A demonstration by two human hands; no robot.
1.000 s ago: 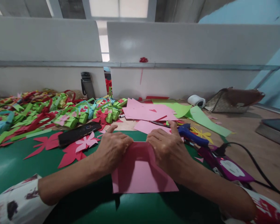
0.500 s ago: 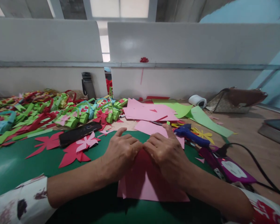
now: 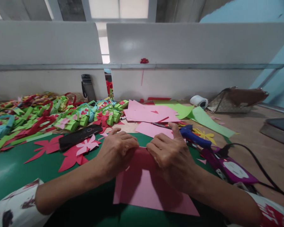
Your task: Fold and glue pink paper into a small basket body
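A sheet of pink paper (image 3: 153, 195) lies on the green mat in front of me, its far edge raised between my hands. My left hand (image 3: 117, 154) is closed on the upper left of that edge, fingers curled over it. On the upper right, my right hand (image 3: 171, 157) pinches the same edge with curled fingers, one digit sticking up. A short strip of the edge shows between the two hands. Shadows of both hands fall across the paper, and the fingertips behind the edge are hidden.
Left of my hands lie a black phone (image 3: 79, 137) and red paper flowers (image 3: 69, 159). Many small green paper baskets (image 3: 71, 121) are heaped behind. A blue glue gun (image 3: 195, 137), purple power strip (image 3: 234, 170) and cable are at right. Pink sheets (image 3: 149, 112) lie ahead.
My hands have moved apart, baring a strip of the pink paper's far edge between them. The sheet looks larger and reaches nearer to me. The view has shifted slightly.
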